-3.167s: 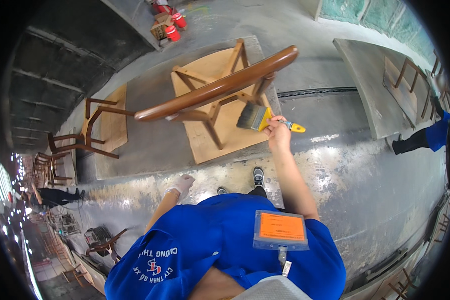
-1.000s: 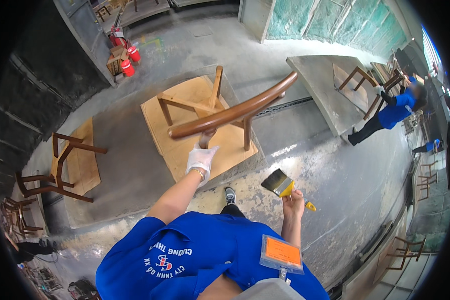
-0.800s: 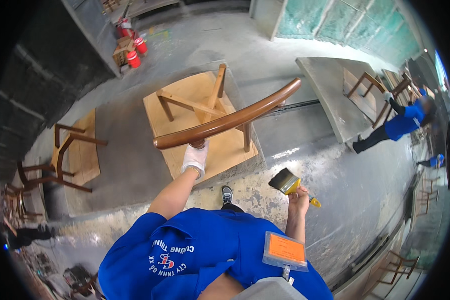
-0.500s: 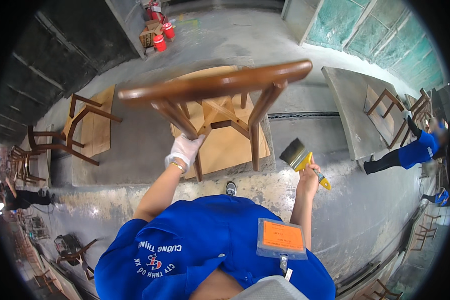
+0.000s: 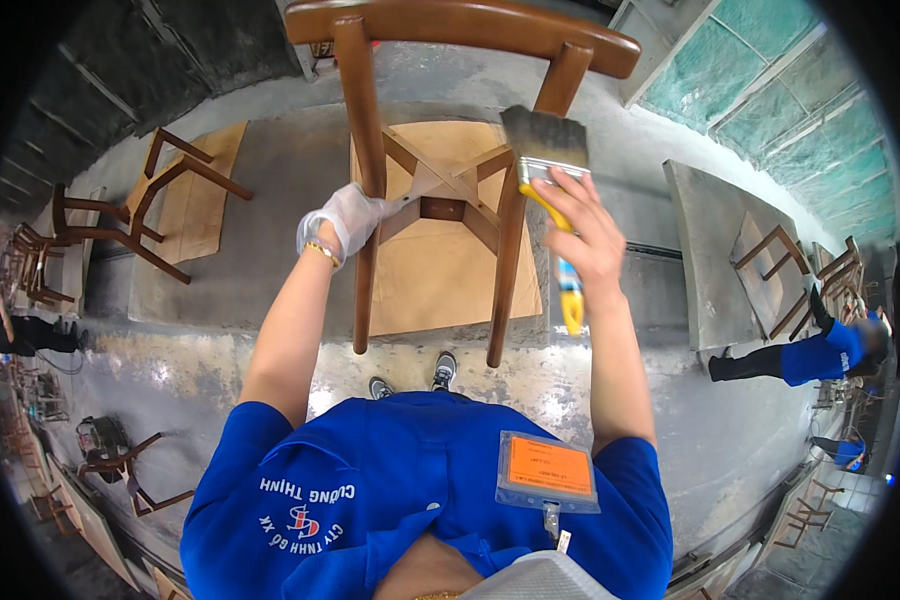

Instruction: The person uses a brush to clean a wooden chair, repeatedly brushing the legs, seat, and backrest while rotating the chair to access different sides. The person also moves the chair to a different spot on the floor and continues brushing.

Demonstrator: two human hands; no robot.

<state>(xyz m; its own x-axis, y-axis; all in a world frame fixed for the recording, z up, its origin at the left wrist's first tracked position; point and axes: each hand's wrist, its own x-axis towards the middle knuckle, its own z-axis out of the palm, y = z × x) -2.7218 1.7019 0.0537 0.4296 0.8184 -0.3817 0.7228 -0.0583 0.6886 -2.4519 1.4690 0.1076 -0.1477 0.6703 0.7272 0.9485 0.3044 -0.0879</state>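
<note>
A brown wooden chair frame (image 5: 363, 120) stands before me, its curved top rail at the far side and its crossed seat braces visible between the legs. My left hand (image 5: 342, 222), in a thin white glove, is closed around the frame's left upright near the seat braces. In my bare right hand (image 5: 590, 235) is a wide paintbrush (image 5: 548, 138) with dark bristles and a yellow handle. Its bristles point away from me, by the frame's right upright; whether they touch the wood I cannot tell.
Under the frame lies a tan board (image 5: 460, 285) on a grey platform (image 5: 285, 200). Another chair frame (image 5: 135, 228) stands at the left. To the right a grey panel (image 5: 705, 255) carries more frames, and a person in blue (image 5: 820, 355) works beside them.
The paintbrush in my right hand has moved up and leftward to the frame's right upright. The chair frame has turned, its top rail now higher in view; my left hand still holds it.
</note>
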